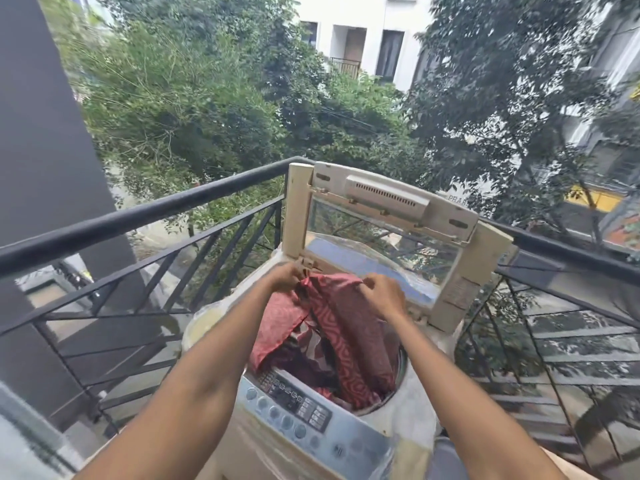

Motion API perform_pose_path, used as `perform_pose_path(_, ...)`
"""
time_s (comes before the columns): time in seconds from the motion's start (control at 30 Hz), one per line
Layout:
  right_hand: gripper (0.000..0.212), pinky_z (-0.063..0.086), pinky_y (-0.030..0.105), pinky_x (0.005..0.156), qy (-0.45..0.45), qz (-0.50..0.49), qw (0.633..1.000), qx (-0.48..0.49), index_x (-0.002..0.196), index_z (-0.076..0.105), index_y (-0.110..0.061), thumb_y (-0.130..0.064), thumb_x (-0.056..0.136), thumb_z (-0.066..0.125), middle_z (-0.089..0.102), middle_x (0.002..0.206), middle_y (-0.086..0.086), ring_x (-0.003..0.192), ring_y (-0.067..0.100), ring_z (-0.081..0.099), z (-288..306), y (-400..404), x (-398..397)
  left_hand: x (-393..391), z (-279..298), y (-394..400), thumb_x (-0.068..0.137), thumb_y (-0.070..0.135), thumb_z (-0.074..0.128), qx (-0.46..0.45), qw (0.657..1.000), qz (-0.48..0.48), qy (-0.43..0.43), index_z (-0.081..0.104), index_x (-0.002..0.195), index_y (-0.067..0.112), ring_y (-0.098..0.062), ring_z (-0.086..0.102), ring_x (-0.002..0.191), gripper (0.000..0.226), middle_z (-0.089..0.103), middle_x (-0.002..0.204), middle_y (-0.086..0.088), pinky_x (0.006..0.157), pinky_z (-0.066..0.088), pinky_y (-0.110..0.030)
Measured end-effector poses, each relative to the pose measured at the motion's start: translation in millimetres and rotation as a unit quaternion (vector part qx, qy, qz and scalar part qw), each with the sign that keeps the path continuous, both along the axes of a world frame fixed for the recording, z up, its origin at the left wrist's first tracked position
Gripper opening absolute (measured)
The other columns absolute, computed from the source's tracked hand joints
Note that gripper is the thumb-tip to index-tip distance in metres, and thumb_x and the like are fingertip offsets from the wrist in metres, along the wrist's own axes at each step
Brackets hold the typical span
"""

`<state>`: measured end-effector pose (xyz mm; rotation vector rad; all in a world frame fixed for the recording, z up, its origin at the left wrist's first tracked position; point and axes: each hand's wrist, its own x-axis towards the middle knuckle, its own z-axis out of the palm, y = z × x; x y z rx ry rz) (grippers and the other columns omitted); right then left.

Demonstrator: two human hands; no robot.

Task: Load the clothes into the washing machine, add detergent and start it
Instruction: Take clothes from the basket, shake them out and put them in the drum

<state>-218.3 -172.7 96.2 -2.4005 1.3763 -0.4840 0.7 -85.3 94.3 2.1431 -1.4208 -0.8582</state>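
Washer [346,441] lid [381,237] up. Loading step: red cloth [346,327] half in the drum, top bunched above the washer's rim. Left hand [285,277] and right hand [382,294] both pinch its upper edge. Next, likely: push it down, then detergent.

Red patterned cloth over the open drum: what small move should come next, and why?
Probably lower and release it into the drum. Both the left hand and the right hand pinch the red patterned cloth by its top edge above the washing machine, whose lid stands open. The cloth's lower part already hangs inside, on other clothes, so letting it down should finish loading this piece.
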Motion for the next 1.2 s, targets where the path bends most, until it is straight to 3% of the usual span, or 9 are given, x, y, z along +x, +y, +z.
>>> perform_pose_path(0.13,0.033,0.043,0.038,0.092,0.055,0.152,0.985,-0.056,0.106,0.061,-0.015,-0.034,0.080,0.067,0.056,0.115,0.010,0.112,0.028,0.051,-18.7,6.8,23.9,1.1,-7.3,32.6,0.090,-0.008,0.039,0.077,0.995,-0.062,-0.012,0.059,0.103,-0.001,-0.015,0.046,0.069,0.025,0.057,0.080,-0.007,0.049,0.034,-0.013)
perform_pose_path(0.27,0.099,0.021,0.057,0.112,0.109,0.216,0.970,-0.005,0.145,0.018,-0.035,-0.059,0.065,0.073,0.017,0.152,0.003,0.141,0.029,0.017,-47.7,10.8,38.9,3.6,-10.8,50.1,0.094,-0.001,0.031,0.102,0.981,0.005,0.163,0.049,0.078,0.015,-0.002,0.040,0.059,0.030,0.043,0.073,0.001,0.051,0.036,-0.012)
perform_pose_path(0.33,0.111,0.009,0.066,0.111,0.178,0.248,0.952,0.029,0.147,0.003,-0.041,-0.068,0.062,0.068,-0.004,0.158,-0.003,0.144,0.032,-0.008,-66.7,9.5,44.4,8.2,-12.7,55.1,0.099,0.014,0.030,0.093,0.964,0.053,0.244,0.054,0.091,0.017,-0.008,0.050,0.077,0.026,0.052,0.091,-0.001,0.060,0.045,-0.015)
perform_pose_path(0.4,0.114,0.007,0.069,0.109,0.240,0.264,0.931,0.075,0.148,-0.002,-0.040,-0.069,0.062,0.067,-0.013,0.157,-0.005,0.143,0.031,-0.015,-87.5,13.1,48.4,11.1,-12.6,54.6,0.099,0.035,0.036,0.092,0.952,0.055,0.287,0.046,0.131,0.024,-0.024,0.048,0.118,0.036,0.047,0.126,-0.004,0.096,0.042,-0.036)
perform_pose_path(0.5,0.112,0.013,0.066,0.110,0.306,0.268,0.908,0.101,0.147,-0.006,-0.040,-0.066,0.067,0.067,-0.019,0.156,-0.006,0.145,0.034,-0.006,-121.5,26.5,48.7,-3.3,-26.7,45.2,0.099,0.044,0.033,0.130,0.959,0.019,0.252,0.012,0.150,0.028,-0.028,0.012,0.145,0.058,0.013,0.156,-0.001,0.112,0.016,-0.052)
perform_pose_path(0.8,0.094,0.011,0.055,0.115,0.384,0.179,0.888,0.181,0.149,0.007,-0.036,-0.058,0.076,0.063,-0.003,0.158,0.000,0.145,0.033,-0.001,-220.3,34.1,13.1,-55.0,-159.1,-10.4,0.073,0.086,0.030,0.310,0.950,0.001,0.038,-0.016,0.148,0.030,-0.036,-0.002,0.145,0.104,-0.020,0.155,-0.015,0.116,0.008,-0.055)
perform_pose_path(0.93,0.094,0.012,0.053,0.116,0.381,0.185,0.884,0.196,0.149,0.008,-0.030,-0.053,0.077,0.064,0.000,0.158,0.003,0.144,0.035,0.000,-259.1,22.1,12.2,-57.4,-226.8,-36.4,0.079,0.074,0.046,0.360,0.933,-0.005,0.005,0.000,0.150,0.006,-0.034,0.013,0.144,0.108,0.001,0.157,-0.022,0.118,0.017,-0.041)
perform_pose_path(1.03,0.100,0.015,0.053,0.116,0.382,0.192,0.880,0.207,0.149,0.009,-0.025,-0.049,0.073,0.070,-0.002,0.157,0.004,0.144,0.035,-0.001,-282.2,9.9,30.0,-48.8,-261.2,-51.8,0.087,0.050,0.057,0.356,0.932,-0.049,-0.048,0.033,0.143,0.002,-0.030,0.035,0.136,0.077,0.035,0.147,-0.019,0.111,0.031,-0.034)
perform_pose_path(1.2,0.103,0.023,0.054,0.113,0.389,0.205,0.869,0.228,0.148,0.019,-0.019,-0.042,0.067,0.079,-0.004,0.157,0.007,0.143,0.037,0.002,-306.1,-29.6,80.4,-14.4,-299.2,-92.4,0.089,0.064,0.039,0.386,0.922,0.018,-0.003,0.011,0.150,0.005,-0.031,0.017,0.144,0.089,0.011,0.157,-0.018,0.116,0.016,-0.037)
